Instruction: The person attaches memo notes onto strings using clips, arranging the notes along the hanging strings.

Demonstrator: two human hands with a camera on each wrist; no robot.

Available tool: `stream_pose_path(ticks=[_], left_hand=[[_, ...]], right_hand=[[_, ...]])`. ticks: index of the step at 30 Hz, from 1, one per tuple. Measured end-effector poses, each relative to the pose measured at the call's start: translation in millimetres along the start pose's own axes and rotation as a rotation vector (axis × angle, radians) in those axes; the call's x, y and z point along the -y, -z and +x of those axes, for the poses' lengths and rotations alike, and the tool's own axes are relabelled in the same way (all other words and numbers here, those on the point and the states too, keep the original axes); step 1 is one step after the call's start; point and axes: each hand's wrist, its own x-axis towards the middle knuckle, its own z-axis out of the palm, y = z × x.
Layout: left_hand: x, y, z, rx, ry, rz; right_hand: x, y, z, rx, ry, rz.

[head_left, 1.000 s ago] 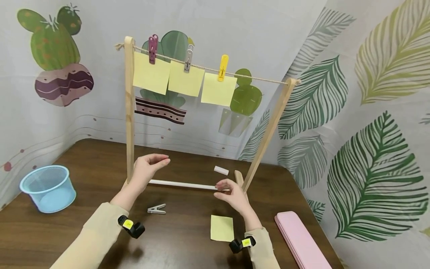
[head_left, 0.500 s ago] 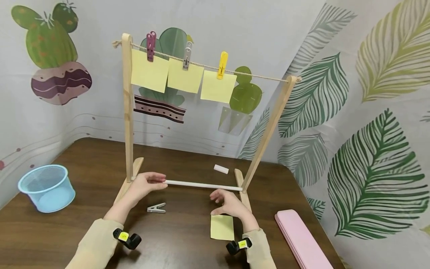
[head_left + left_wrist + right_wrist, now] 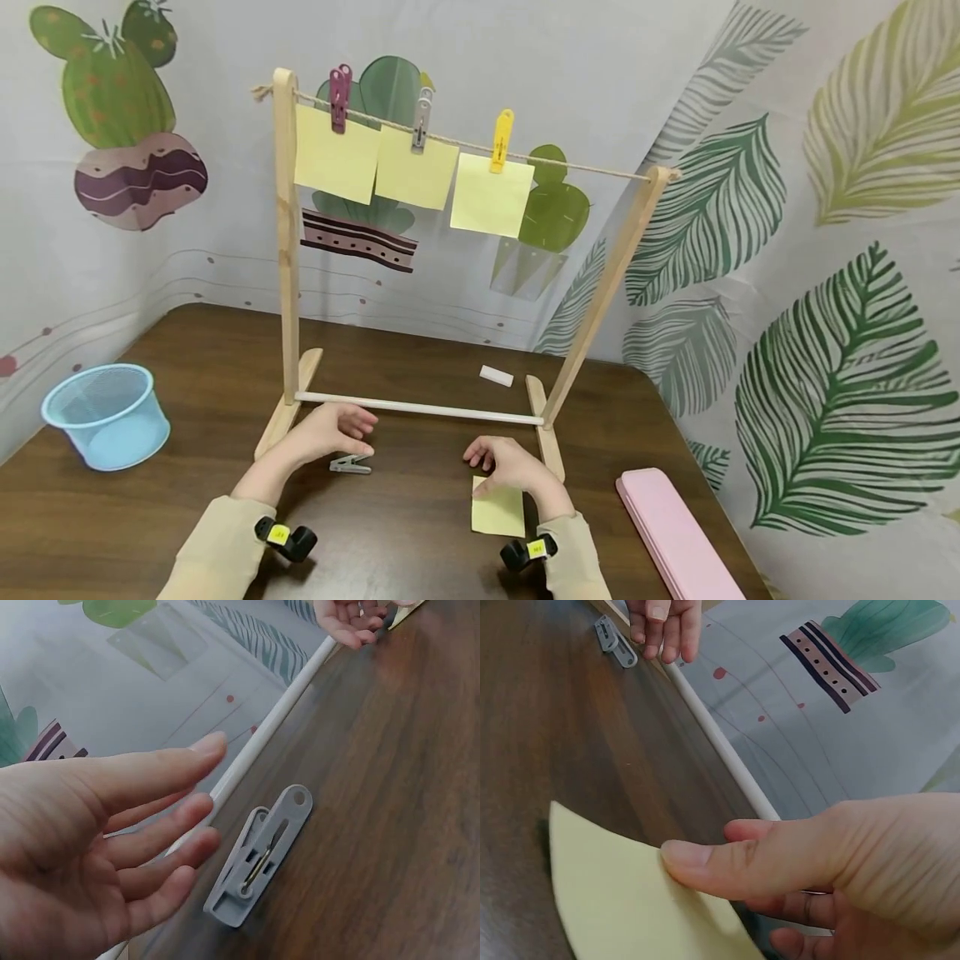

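Note:
My left hand (image 3: 322, 429) hovers by a grey clothespin (image 3: 352, 469) lying on the table, its thumb and fingers apart and holding nothing. The left wrist view shows this clothespin (image 3: 259, 859) just beyond the fingertips. My right hand (image 3: 513, 467) is over a yellow sticky note (image 3: 501, 517), fingers loosely bent. In the right wrist view its thumb tip overlaps the edge of the note (image 3: 622, 889); whether it touches cannot be told. Several clothespins and notes hang from a string (image 3: 600, 171): a purple clothespin (image 3: 340, 100), a grey one (image 3: 421, 121) and a yellow one (image 3: 502, 142), each over a yellow note.
A wooden stand (image 3: 287, 242) with a white crossbar (image 3: 420, 407) holds the string. A blue mesh basket (image 3: 112, 425) stands left. A pink case (image 3: 675, 533) lies right, and a small white block (image 3: 497, 376) lies behind the crossbar. Patterned cloth (image 3: 225, 167) hangs behind.
Both hands have come down from around the crossbar toward the table, the left to the grey clothespin, the right to the note. The clothespin and note have not moved.

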Motion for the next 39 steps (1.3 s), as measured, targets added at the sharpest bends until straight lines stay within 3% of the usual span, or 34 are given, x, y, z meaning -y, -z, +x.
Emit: stream_pose_path(ticks=[10, 20, 27, 35, 39], left_hand=[[4.2, 4.6, -2.4, 0.120, -0.001, 0.050], [-0.8, 0.0, -5.2, 0.094, 0.043, 0.139], [-0.5, -2.6, -6.5, 0.081, 0.030, 0.191], [-0.8, -5.9, -7.8, 0.039, 0.048, 0.237], [0.1, -6.9, -9.0, 0.034, 0.051, 0.232]], right_hand=[[4, -10, 3.1, -0.053, 0.036, -0.053], [4, -12, 8.0, -0.132, 0.050, -0.097], [4, -13, 11.7, -0.155, 0.058, -0.086], [-1, -8, 9.6, -0.147, 0.086, -0.012], [-3, 0, 2.7, -0.117, 0.070, -0.038]])
